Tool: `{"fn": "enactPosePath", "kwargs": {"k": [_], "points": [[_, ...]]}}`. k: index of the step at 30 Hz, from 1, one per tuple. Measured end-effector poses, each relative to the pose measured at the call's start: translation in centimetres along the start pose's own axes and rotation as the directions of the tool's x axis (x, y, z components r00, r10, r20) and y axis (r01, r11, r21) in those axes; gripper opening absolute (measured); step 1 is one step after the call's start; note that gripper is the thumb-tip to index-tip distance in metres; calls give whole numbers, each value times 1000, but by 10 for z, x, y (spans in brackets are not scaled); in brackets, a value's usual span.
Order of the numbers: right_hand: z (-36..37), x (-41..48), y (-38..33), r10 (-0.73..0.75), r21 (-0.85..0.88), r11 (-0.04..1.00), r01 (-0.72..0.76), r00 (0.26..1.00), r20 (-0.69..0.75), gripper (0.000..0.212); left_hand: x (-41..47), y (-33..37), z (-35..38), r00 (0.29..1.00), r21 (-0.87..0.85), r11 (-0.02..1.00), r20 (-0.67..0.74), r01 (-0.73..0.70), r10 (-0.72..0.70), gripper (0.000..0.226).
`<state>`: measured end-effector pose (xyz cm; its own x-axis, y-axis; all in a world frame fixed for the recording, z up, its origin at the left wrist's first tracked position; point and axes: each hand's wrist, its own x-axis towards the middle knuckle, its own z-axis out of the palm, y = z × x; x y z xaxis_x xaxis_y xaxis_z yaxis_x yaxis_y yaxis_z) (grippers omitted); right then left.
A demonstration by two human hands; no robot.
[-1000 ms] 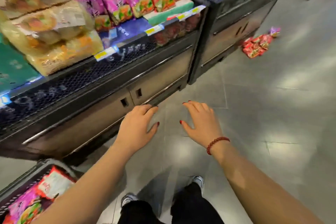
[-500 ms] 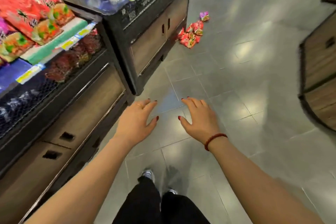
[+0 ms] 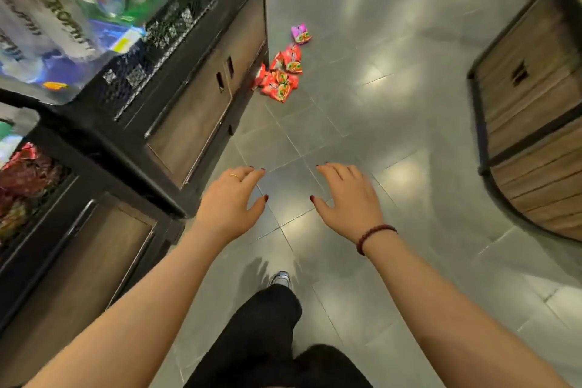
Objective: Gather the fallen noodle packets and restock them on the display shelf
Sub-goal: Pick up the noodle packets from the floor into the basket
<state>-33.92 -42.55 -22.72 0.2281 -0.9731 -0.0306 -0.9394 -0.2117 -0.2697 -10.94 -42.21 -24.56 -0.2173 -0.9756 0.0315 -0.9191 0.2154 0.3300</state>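
Note:
Several red noodle packets (image 3: 281, 79) lie in a heap on the grey tiled floor, against the foot of the dark display stand (image 3: 201, 94). One pink packet (image 3: 301, 34) lies a little farther on. My left hand (image 3: 231, 203) and my right hand (image 3: 346, 198) hang in front of me, palms down, fingers relaxed, holding nothing. Both are well short of the packets. The stand's top holds blurred bottles and packs behind a mesh rim.
A second stand (image 3: 63, 230) with red packets behind mesh is at my near left. Wooden crate-like displays (image 3: 535, 123) stand on the right. A wide strip of tiled floor (image 3: 362, 98) runs between them. My dark trouser legs and one shoe (image 3: 280, 279) show below.
The view has swung along the aisle and moved forward: the fallen packets are now nearer and more central. Both hands keep the same open pose.

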Motion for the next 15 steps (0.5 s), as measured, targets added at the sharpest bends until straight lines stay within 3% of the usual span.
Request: {"fn": "enactPosePath", "kwargs": {"k": [10, 15], "points": [[-30, 173, 65, 31, 13, 999, -31, 999, 19, 52, 197, -17, -5, 998, -21, 998, 11, -58, 58, 49], [-40, 282, 113, 3, 27, 1000, -4, 1000, 29, 53, 307, -16, 5, 1000, -10, 1000, 13, -12, 12, 51]]}}
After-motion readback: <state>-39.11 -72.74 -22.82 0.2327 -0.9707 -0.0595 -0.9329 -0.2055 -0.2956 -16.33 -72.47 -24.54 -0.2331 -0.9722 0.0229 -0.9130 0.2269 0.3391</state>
